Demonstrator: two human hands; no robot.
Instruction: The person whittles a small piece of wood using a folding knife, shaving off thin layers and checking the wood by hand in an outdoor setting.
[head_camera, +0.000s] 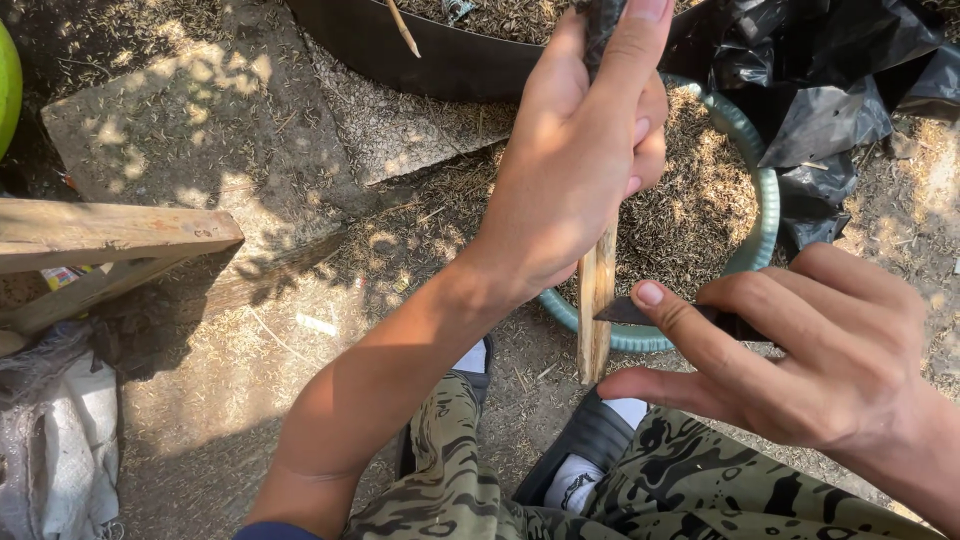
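Note:
My left hand grips a wooden stick upright, its pale lower end pointing down between my feet. My right hand holds a dark knife blade against the stick's lower part, with the forefinger pressed along the blade's back and the thumb just below. The handle is hidden inside my right hand. The stick's upper part is dark and mostly covered by my left fingers.
A round green-rimmed basin full of dry chaff sits behind the stick. A larger dark tub stands beyond it. Black plastic sheeting lies at the upper right. A wooden frame and a grey sack are at the left.

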